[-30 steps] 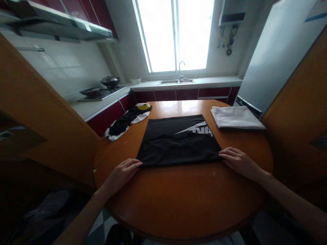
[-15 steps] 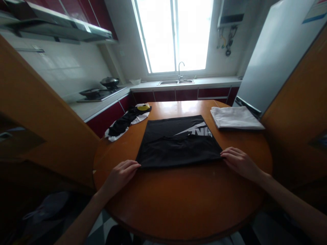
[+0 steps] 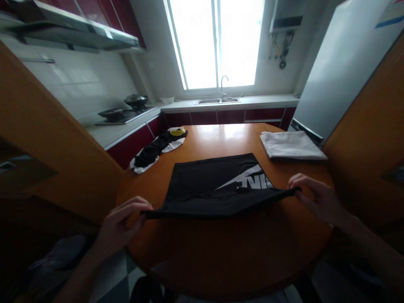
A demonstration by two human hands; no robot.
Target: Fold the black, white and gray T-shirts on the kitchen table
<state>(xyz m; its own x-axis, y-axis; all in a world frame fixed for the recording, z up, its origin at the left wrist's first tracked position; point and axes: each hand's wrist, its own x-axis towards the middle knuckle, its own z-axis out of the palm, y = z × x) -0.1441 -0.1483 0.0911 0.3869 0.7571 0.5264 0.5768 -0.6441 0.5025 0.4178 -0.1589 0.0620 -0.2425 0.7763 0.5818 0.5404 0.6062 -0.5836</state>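
Note:
A black T-shirt [image 3: 195, 181] with a grey-white printed logo lies partly folded on the round wooden table [image 3: 221, 261]. Its near edge is lifted and stretched sideways between my two hands. My left hand [image 3: 121, 223] pinches the near left corner, thumb below and fingers on top. At the near right corner, my right hand [image 3: 318, 200] pinches the cloth, pulling it out into a point a little above the tabletop. The far part of the shirt rests flat, its logo upside down to me.
A folded white cloth [image 3: 288, 145] lies at the table's right back. Crumpled black-and-white clothing [image 3: 154, 151] with a yellow patch lies at the left back. Beyond are a counter with a sink [image 3: 217, 101], a stove with pans [image 3: 135, 100] and a fridge [image 3: 341, 67].
Both hands have moved apart and risen, stretching the shirt's near edge wider and off the table. The shirt's far edge has slid toward me, and more of the logo shows.

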